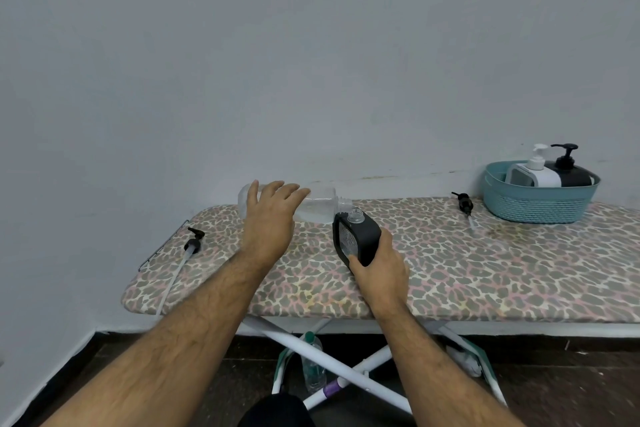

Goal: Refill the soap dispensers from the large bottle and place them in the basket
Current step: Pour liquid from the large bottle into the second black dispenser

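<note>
My left hand [270,218] grips a large clear bottle [320,206] from above and holds it lying sideways over the board, mouth pointing right. The mouth sits just above the open neck of a black soap dispenser [358,237]. My right hand [379,269] holds this dispenser by its lower part, tilted, with no pump on it. A teal basket [540,206] at the back right holds a white dispenser [535,172] and a black dispenser [569,168], both with pumps on.
The leopard-print ironing board [450,270] stands against a grey wall. A loose black pump with a long tube [193,244] lies near its left end, another black pump [464,203] beside the basket. A plastic bottle [313,364] stands on the floor between the board's white legs.
</note>
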### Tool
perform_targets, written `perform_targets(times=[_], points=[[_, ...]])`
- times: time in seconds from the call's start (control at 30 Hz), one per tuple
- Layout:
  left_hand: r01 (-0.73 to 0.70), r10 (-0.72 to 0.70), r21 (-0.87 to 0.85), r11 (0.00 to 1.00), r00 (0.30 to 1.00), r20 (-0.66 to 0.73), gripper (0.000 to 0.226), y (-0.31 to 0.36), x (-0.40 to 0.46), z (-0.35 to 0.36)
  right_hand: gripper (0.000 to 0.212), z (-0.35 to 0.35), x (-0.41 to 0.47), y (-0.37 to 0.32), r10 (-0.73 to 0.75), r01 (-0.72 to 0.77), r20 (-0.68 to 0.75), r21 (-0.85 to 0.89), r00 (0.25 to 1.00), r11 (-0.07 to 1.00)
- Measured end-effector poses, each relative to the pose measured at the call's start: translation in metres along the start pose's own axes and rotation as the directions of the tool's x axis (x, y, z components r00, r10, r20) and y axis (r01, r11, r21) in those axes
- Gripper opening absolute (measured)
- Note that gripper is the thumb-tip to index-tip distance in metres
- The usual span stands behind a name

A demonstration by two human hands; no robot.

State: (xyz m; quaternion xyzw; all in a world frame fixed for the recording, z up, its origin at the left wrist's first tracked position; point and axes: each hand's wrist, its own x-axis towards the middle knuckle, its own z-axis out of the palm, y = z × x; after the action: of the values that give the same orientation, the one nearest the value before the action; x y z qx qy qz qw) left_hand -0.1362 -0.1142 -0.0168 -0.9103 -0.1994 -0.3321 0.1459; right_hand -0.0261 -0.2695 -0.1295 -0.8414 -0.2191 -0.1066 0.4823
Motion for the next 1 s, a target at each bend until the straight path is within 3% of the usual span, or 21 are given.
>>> perform_targets(times=[0.27, 0.4, 0.47, 0.63, 1.0], points=[[0.116, -0.111, -0.108, 0.987, 0.992, 0.052, 0.071, 0.003, -0.017, 0.009, 0.062, -0.003, -0.002, -0.002, 0.007, -0.007, -0.002, -0.01, 1.0, 1.0], [0.244, -0.245, -0.301, 0.922, 0.969, 0.036, 0.059, -0.003, -0.024, 0.013, 0.063, -0.005, -0.002, -0.003, -0.001, 0.001, -0.01, 0.002, 1.0, 1.0], [0.32, -0.336, -0.442, 0.838, 0.941, 0.045, 0.054, -0.006, -0.027, 0.01, 0.06, -0.005, -0.002, -0.003, 0.003, -0.003, -0.007, 0.004, 1.0, 1.0], [0.567, -0.507, -0.639, 0.52, 0.807, 0.304, 0.069, -0.029, -0.037, 0.012, 0.06, -0.006, -0.002, -0.005, 0.016, -0.016, 0.012, 0.001, 1.0, 1.0], [0.628, -0.678, -0.762, 0.155, 0.629, 0.38, 0.081, -0.08, -0.058, 0.024, 0.069, -0.009, -0.003, -0.007, 0.018, -0.018, 0.01, 0.011, 1.0, 1.0]])
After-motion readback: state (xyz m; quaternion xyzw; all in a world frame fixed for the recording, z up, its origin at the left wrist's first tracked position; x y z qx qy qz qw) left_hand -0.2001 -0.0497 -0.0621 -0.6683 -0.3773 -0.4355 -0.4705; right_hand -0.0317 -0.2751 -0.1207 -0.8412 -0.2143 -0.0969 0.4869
